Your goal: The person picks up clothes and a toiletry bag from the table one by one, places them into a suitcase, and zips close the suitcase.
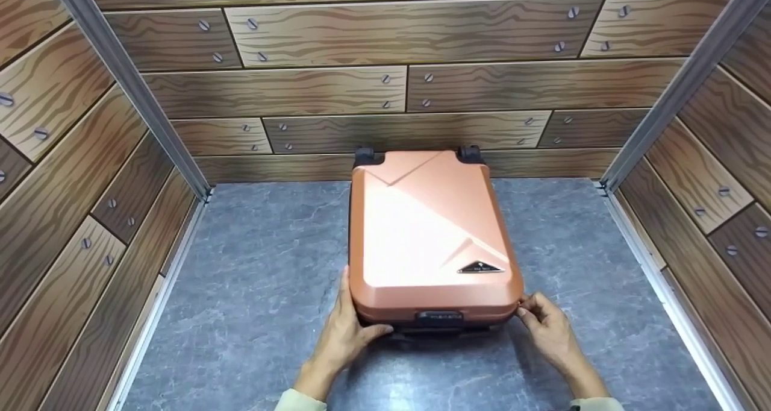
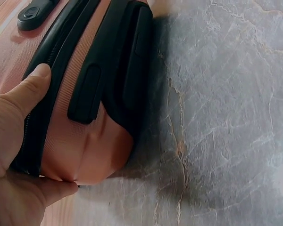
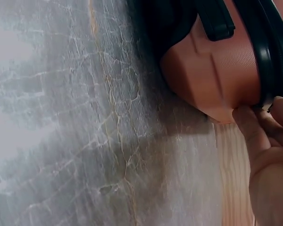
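A rose-gold hard-shell suitcase (image 1: 433,230) lies flat on the grey marbled floor, its wheels toward the back wall and its black handle (image 1: 440,318) facing me. My left hand (image 1: 340,332) grips the near left corner, fingers along the side. In the left wrist view its thumb (image 2: 35,87) lies on the black zipper band (image 2: 40,108). At the near right corner, my right hand (image 1: 548,329) pinches a small zipper pull (image 3: 272,102), mostly hidden by the fingers. The right wrist view shows one fingertip (image 3: 243,115) touching the shell beside the zipper.
Wood-plank-patterned walls (image 1: 385,88) enclose the floor (image 1: 265,266) at the back, left and right. Metal strips (image 1: 153,314) edge the floor along both sides. Two black wheels (image 1: 470,153) at the suitcase's far end sit close to the back wall.
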The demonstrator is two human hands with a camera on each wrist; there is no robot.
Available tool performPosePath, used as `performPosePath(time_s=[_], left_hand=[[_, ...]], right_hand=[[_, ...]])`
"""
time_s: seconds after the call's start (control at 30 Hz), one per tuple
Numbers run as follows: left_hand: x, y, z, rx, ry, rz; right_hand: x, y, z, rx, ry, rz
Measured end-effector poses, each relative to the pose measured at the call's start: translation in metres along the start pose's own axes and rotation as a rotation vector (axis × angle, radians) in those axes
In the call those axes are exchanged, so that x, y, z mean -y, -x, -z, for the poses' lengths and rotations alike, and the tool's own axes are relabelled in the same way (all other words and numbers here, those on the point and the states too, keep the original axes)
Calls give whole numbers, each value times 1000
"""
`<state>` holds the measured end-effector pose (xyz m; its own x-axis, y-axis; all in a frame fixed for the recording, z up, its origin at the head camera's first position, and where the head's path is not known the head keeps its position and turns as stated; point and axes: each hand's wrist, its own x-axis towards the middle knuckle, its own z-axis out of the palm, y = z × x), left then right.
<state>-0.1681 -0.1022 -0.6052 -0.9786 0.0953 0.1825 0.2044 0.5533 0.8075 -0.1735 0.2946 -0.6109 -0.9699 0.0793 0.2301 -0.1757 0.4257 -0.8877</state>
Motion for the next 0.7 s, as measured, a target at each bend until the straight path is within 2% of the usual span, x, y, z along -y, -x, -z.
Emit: performPosePath(time_s=[0.2,0.33,0.43,0.53,0.7], left_hand=[[-2,2,0,14,22,6],[-7,2,3,24,55,46],[-13,0,5,4,74,48],[-17,-3,6,-28,68,17],[-22,-7,7,-87,36,-71]], right_hand=[[5,3,0,-23,243,-20],[6,2,-1,-27,301,-3],[7,2,-1,-26,311,1],[9,3,-1,-31,324,0],[10,3,-2,-50,335,16]])
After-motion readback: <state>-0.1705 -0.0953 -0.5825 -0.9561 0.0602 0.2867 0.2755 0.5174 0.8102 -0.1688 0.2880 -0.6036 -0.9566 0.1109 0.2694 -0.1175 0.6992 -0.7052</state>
